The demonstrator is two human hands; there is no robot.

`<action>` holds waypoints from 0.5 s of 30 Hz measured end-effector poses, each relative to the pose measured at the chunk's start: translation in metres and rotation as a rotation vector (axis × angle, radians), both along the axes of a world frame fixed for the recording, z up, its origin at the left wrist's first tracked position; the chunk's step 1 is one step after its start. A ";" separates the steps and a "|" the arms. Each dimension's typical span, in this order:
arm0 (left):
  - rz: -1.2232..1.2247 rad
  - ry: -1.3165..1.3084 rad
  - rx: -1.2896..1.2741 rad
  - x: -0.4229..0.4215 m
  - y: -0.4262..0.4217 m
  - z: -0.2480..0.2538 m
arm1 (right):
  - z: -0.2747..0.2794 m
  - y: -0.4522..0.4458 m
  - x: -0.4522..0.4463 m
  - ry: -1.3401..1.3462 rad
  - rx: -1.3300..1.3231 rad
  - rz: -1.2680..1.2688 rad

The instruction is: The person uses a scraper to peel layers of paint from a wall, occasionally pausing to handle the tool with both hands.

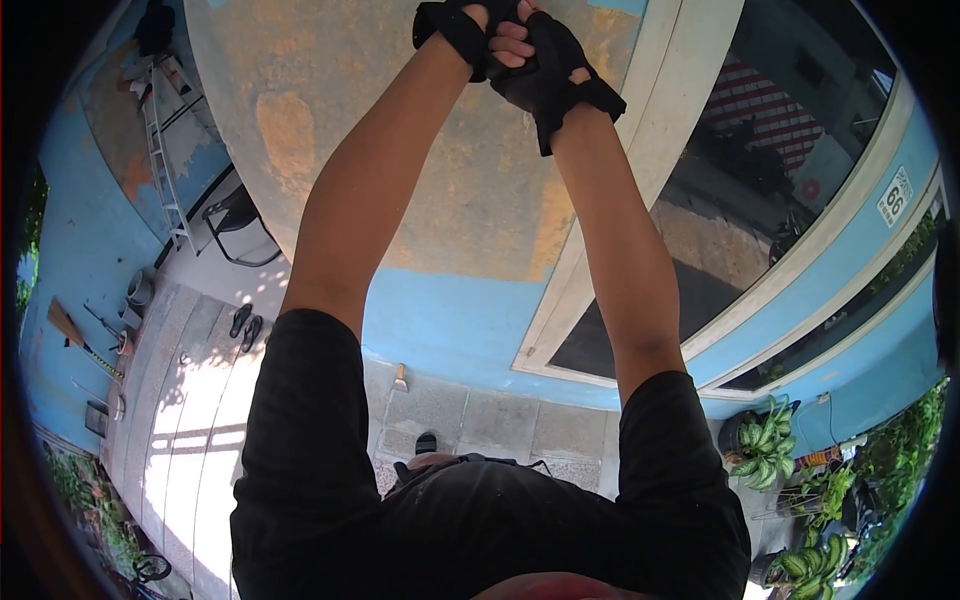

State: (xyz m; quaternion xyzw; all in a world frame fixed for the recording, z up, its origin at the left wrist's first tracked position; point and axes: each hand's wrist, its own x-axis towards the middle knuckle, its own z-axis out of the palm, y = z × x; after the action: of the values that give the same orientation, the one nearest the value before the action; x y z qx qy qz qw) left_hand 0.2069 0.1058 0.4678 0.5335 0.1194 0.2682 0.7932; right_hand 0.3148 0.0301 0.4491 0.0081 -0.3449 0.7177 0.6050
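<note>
Both arms reach up the wall, and black fingerless gloves cover both hands. At the top edge, my left hand [456,28] is partly cut off by the frame; the little that shows of its fingers looks closed. Right beside it, touching or nearly so, my right hand [540,62] has its fingers curled in. Whatever either hand grips is hidden. In front of them stands a light blue wall [450,310], with a large grey and ochre patch [430,225] where the blue paint is gone.
Right of the patch is a pale-framed window [690,70]. A flat brush or scraper [400,378] lies on the paving by the wall. Leftward are a ladder [160,150], a black chair [238,222], sandals [246,326] and a broom [68,325]. Potted plants [765,445] stand at right.
</note>
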 end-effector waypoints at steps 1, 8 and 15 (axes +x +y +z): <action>-0.009 0.007 -0.015 -0.003 0.004 -0.003 | -0.003 -0.003 0.002 -0.013 0.007 -0.003; -0.043 0.030 -0.017 0.011 -0.032 0.005 | -0.022 -0.021 0.000 -0.016 -0.054 -0.103; 0.373 -0.137 0.209 0.038 0.005 -0.022 | -0.030 -0.021 0.021 -0.133 0.016 -0.055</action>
State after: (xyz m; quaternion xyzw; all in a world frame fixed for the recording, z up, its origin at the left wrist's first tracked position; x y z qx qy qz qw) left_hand 0.2452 0.1108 0.4454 0.5621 0.1335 0.4569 0.6764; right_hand 0.3363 0.0090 0.4195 -0.0441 -0.3899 0.6970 0.6001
